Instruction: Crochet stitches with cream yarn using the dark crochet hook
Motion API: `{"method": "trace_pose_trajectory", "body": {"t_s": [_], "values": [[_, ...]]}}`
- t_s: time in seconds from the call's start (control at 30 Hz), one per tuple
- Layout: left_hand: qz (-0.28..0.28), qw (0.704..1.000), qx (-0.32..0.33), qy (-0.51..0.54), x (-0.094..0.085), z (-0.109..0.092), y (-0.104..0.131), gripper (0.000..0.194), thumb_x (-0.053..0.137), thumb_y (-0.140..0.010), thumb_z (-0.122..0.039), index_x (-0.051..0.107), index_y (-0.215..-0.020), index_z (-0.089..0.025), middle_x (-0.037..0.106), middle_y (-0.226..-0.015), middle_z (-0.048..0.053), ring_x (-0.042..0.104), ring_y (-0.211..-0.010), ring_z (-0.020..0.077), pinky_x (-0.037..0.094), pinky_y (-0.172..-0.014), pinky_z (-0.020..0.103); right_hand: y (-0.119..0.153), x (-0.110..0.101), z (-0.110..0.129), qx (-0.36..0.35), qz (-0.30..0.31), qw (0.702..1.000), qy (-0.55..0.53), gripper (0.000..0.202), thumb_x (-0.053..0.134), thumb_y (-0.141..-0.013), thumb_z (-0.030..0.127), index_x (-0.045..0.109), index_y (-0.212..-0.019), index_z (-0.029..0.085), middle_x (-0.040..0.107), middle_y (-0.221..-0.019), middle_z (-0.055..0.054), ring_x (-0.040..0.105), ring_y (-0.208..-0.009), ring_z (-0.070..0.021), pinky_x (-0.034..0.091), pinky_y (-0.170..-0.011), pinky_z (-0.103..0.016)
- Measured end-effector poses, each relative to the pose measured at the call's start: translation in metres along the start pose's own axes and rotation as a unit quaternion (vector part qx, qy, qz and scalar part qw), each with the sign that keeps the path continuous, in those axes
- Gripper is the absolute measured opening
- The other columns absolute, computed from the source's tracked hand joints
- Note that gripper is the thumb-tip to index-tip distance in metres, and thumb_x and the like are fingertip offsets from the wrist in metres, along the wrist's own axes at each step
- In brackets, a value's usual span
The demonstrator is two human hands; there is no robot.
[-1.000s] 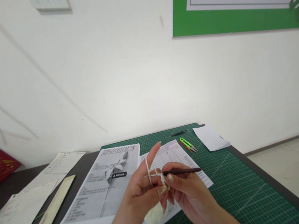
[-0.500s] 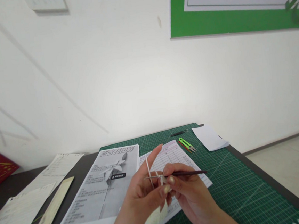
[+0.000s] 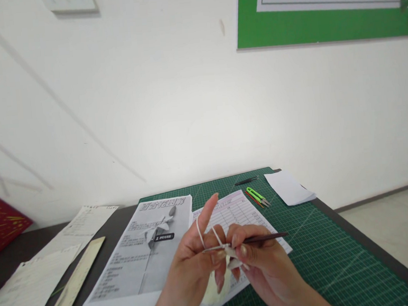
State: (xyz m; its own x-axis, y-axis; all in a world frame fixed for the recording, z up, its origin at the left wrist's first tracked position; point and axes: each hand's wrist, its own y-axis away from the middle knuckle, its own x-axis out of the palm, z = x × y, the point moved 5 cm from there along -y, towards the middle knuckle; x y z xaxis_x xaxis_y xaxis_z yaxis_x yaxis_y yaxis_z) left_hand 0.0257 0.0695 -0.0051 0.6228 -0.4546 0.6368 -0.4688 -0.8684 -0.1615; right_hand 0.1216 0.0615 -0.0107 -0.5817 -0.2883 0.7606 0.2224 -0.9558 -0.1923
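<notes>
My right hand (image 3: 265, 257) pinches a crochet hook (image 3: 266, 237) with a dark handle; its thin metal shaft points left. White yarn (image 3: 199, 232) loops round the raised index finger of my left hand (image 3: 195, 263) and runs down to the hook. Between both hands is a small white crocheted piece (image 3: 232, 257), partly covered by fingers; the left thumb and fingers close near it under the hook shaft. A pale cream ball of yarn (image 3: 216, 290) shows below the hands, on the printed sheets.
A printed pattern sheet (image 3: 134, 259) and a form with a grid (image 3: 230, 212) lie on the green cutting mat (image 3: 334, 256). Green thread snips (image 3: 257, 196), a black tool (image 3: 246, 181) and white paper (image 3: 287, 188) sit behind. A ruler (image 3: 73, 288) and handwritten sheets (image 3: 49, 266) are left.
The left thumb has shifted up under the hook shaft, and the white piece has turned to show more of itself. The whole view has moved slightly.
</notes>
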Motion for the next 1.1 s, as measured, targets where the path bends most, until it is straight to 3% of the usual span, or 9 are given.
{"method": "trace_pose_trajectory", "body": {"t_s": [0.17,0.37,0.47,0.57,0.7,0.8,0.93,1.1], "values": [[0.006,0.999,0.019,0.03,0.003,-0.002,0.0,0.062,0.062,-0.075,-0.007,0.054,-0.13,-0.034,0.058,-0.058,-0.005,0.052,-0.043,0.0067,0.04,-0.041,0.016,0.0,-0.002,0.003,-0.024,-0.01,0.998,0.051,0.006,0.082,-0.064,0.023,0.077,-0.068,0.022,0.057,-0.059,0.002,0.05,-0.05,-0.0084,0.041,-0.043,-0.018],[-0.05,0.998,0.037,0.028,-0.001,-0.002,0.001,0.062,0.067,-0.071,-0.014,0.056,-0.129,-0.033,0.066,-0.077,-0.002,0.049,-0.04,0.0046,0.047,-0.047,0.02,0.0,-0.005,0.001,-0.053,-0.029,0.985,0.159,0.004,0.08,-0.066,0.025,0.078,-0.069,0.024,0.056,-0.063,0.001,0.051,-0.052,-0.0099,0.04,-0.046,-0.023],[-0.094,0.995,0.028,0.006,-0.003,-0.006,0.002,0.067,0.068,-0.068,-0.011,0.054,-0.131,-0.03,0.061,-0.062,-0.005,0.043,-0.041,0.0047,0.043,-0.046,0.016,0.001,-0.007,0.002,-0.08,-0.041,0.978,0.187,0.006,0.081,-0.066,0.029,0.078,-0.071,0.025,0.051,-0.07,0.0,0.051,-0.064,-0.0135,0.043,-0.054,-0.027],[-0.115,0.993,0.016,-0.017,-0.005,-0.009,0.003,0.075,0.065,-0.064,-0.006,0.05,-0.134,-0.029,0.056,-0.055,-0.006,0.048,-0.047,0.0076,0.044,-0.051,0.018,0.003,-0.006,0.004,-0.108,-0.031,0.972,0.208,0.016,0.078,-0.068,0.037,0.078,-0.076,0.023,0.048,-0.071,0.0,0.048,-0.068,-0.015,0.043,-0.056,-0.028],[-0.139,0.987,0.01,-0.086,-0.008,-0.012,0.004,0.088,0.06,-0.063,-0.005,0.035,-0.143,-0.032,0.064,-0.071,-0.002,0.052,-0.048,0.0096,0.044,-0.048,0.021,0.002,-0.011,0.0,-0.063,-0.051,0.985,0.151,0.013,0.08,-0.068,0.028,0.074,-0.077,0.022,0.059,-0.061,0.002,0.048,-0.052,-0.0097,0.041,-0.048,-0.023],[-0.139,0.982,0.004,-0.126,-0.008,-0.013,0.004,0.089,0.06,-0.065,-0.005,0.03,-0.145,-0.031,0.062,-0.066,-0.003,0.047,-0.042,0.0082,0.037,-0.039,0.018,0.001,-0.012,-0.001,-0.049,-0.075,0.993,0.081,0.012,0.08,-0.069,0.026,0.071,-0.074,0.02,0.065,-0.056,0.002,0.055,-0.048,-0.0084,0.045,-0.048,-0.019],[-0.14,0.986,0.002,-0.086,-0.007,-0.015,0.004,0.088,0.063,-0.065,-0.008,0.033,-0.144,-0.033,0.06,-0.064,-0.005,0.043,-0.04,0.0063,0.03,-0.036,0.017,-0.001,-0.013,0.002,-0.067,-0.094,0.991,0.067,0.011,0.078,-0.071,0.026,0.073,-0.077,0.018,0.071,-0.061,-0.002,0.062,-0.054,-0.0098,0.049,-0.05,-0.018],[-0.143,0.989,-0.01,-0.032,-0.006,-0.019,0.003,0.091,0.062,-0.06,-0.004,0.034,-0.144,-0.022,0.065,-0.063,-0.001,0.051,-0.047,0.0093,0.041,-0.047,0.019,-0.002,-0.019,0.004,-0.082,-0.117,0.987,0.077,0.01,0.079,-0.069,0.024,0.074,-0.075,0.017,0.07,-0.059,0.0,0.061,-0.048,-0.0088,0.049,-0.048,-0.018]]}}
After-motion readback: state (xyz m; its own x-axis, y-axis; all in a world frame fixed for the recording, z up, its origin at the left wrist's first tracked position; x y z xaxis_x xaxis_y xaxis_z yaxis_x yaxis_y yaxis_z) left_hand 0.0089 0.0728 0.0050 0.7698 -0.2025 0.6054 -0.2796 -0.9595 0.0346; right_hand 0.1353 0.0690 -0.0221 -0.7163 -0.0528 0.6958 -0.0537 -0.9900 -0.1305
